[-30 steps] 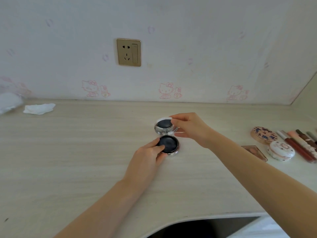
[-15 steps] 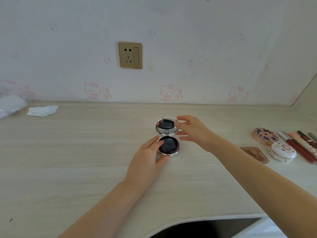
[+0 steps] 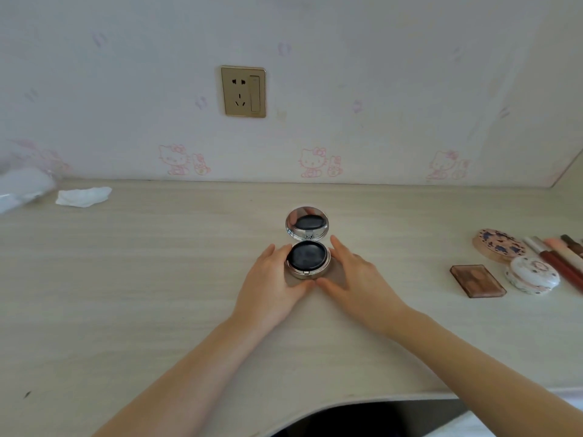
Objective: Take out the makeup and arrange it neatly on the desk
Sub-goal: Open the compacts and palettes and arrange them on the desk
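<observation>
A silver round compact point(image 3: 307, 258) lies open at the middle of the desk point(image 3: 126, 279). Its mirrored lid point(image 3: 306, 223) stands up at the back, and a black puff fills the base. My left hand point(image 3: 271, 282) curls round the left side of the base, thumb at its front edge. My right hand point(image 3: 356, 279) lies with straight fingers along the right side, its thumb tip touching the front of the base. At the right stand a patterned round compact point(image 3: 498, 244), a white floral compact point(image 3: 533, 274), a brown rectangular palette point(image 3: 476, 280) and several lip tubes point(image 3: 558, 257).
A crumpled white tissue point(image 3: 83, 196) and a blurred white bag point(image 3: 22, 187) lie at the far left by the wall. A gold wall socket point(image 3: 243, 91) sits above the desk. The desk's front edge curves inward at the bottom point(image 3: 347, 402).
My right hand let go of the lid and came down beside the base. The lid now stands fully open. My left hand shifted to wrap the base's left side.
</observation>
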The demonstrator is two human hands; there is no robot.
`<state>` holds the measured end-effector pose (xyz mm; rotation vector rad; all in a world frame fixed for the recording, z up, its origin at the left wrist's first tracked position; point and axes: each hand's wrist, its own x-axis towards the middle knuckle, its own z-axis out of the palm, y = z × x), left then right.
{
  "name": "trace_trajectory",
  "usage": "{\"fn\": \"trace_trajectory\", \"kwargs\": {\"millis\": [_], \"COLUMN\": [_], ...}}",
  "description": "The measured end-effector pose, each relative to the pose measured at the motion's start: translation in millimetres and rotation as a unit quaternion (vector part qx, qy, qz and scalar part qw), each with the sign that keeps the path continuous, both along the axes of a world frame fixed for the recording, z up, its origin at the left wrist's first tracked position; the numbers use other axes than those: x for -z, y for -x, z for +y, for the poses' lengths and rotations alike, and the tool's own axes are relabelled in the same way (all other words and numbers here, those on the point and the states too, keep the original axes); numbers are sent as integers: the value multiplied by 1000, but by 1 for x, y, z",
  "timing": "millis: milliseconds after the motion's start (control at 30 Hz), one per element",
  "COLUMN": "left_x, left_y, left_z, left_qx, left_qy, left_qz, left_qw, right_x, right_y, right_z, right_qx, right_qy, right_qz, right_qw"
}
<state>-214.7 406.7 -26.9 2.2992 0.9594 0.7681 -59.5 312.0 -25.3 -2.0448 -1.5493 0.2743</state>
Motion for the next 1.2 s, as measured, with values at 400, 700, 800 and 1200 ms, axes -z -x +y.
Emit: {"fn": "trace_trajectory", "kwargs": {"millis": [400,700,800,1200], "left_x": [-10,-10,-11,-7], "left_y": [2,-4,-9,-24], "left_z": [19,40,52,97], "left_qx": [28,21,14,6], "left_qy": [12,8,10,18], "left_qz": [-36,-49,-42,-65], "left_qw": [999,999,999,998], "right_x": [-2,-10,-13,-28], "right_y": [-5,-13,-17,-36], "right_z": [15,42,58,118], "right_qx": [-27,-46,-41,-14], "right_qy": [-65,-47,-14,58], "right_qz": [-60,-78,-83,87], "right_qw": [996,995,996,994]}}
